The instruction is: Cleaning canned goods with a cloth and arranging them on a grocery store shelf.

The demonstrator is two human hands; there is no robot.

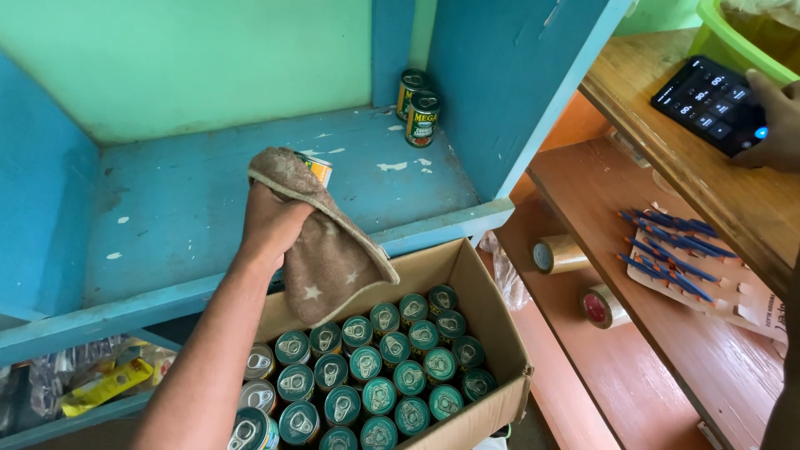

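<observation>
Left hand raised, fingers clenched (forearm extended); right hand curled, gripping.

blue shelf mostly open, two cans at back corner, side wall closing right

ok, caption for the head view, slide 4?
Left hand wraps a cloth round a can over a blue shelf, above a box of cans.

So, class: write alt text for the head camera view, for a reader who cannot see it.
A left hand holds a can wrapped in a brown cloth over a blue shelf, above a cardboard box of cans. The right hand holds a phone.
</observation>
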